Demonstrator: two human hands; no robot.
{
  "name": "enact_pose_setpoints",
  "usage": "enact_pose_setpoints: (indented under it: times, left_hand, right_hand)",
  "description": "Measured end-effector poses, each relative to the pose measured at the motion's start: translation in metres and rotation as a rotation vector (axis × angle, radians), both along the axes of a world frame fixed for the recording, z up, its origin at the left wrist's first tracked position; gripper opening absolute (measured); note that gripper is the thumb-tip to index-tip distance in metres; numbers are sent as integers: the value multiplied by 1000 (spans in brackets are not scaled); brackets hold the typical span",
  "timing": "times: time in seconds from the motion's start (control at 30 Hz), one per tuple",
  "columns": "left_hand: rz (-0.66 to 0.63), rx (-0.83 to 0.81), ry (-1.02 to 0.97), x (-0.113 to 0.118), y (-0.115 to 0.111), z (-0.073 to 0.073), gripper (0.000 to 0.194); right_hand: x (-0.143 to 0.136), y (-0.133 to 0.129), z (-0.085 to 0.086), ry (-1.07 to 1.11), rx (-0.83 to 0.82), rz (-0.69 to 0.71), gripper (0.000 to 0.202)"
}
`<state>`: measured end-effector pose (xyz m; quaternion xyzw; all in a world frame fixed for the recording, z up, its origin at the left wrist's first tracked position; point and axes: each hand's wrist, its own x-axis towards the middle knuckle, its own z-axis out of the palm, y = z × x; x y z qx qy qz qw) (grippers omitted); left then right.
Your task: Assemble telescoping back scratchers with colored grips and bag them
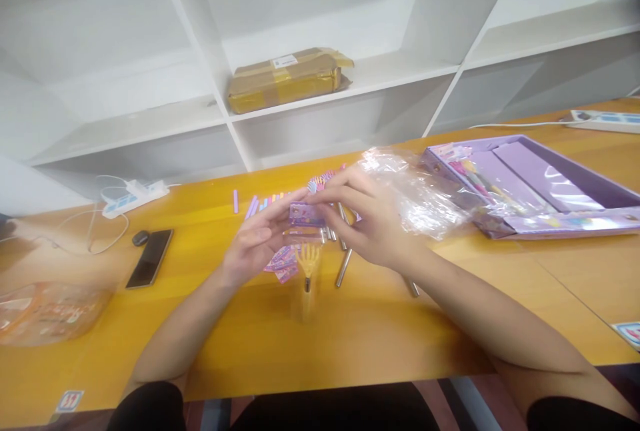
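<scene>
My left hand (257,241) and my right hand (367,214) come together over the middle of the table. Between them is a small purple printed card (306,214), with the fingers of both hands closed on its edges. Below the card, in a clear sleeve, shows a yellow hand-shaped piece (307,258) with a dark neck. Purple printed cards (283,261) lie behind my left hand. Silver tubes (343,267) rest under and beside my right hand. Striped colourful pieces (323,181) are partly hidden behind the fingers.
Crumpled clear plastic (420,194) lies beside an open purple box (530,184) at the right. A phone (150,258), a power strip (135,198) and an orange-printed bag (50,311) are at the left. A wrapped parcel (290,81) sits on the white shelf (395,74).
</scene>
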<state>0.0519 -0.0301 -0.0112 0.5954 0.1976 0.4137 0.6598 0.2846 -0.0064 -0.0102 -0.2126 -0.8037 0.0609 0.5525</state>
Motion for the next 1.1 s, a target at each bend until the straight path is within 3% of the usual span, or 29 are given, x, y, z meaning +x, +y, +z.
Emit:
enact_pose_setpoints:
  times: [0.27, 0.53, 0.77, 0.93, 1.1]
  left_hand:
    - [56, 28, 16, 0, -2, 3, 64]
    - [52, 79, 42, 1, -2, -1, 64]
    - [-23, 125, 47, 4, 1, -10, 67]
    - [103, 252, 159, 4, 0, -17, 60]
    - [213, 319, 154, 12, -3, -22, 84]
  right_hand:
    - [-2, -3, -3, -60, -6, 38, 33]
    - [-1, -3, -4, -78, -40, 66, 30]
    - [4, 6, -5, -2, -147, 31, 34]
    - [4, 9, -4, 11, -164, 73, 19]
    - [2, 8, -3, 54, -92, 39, 13]
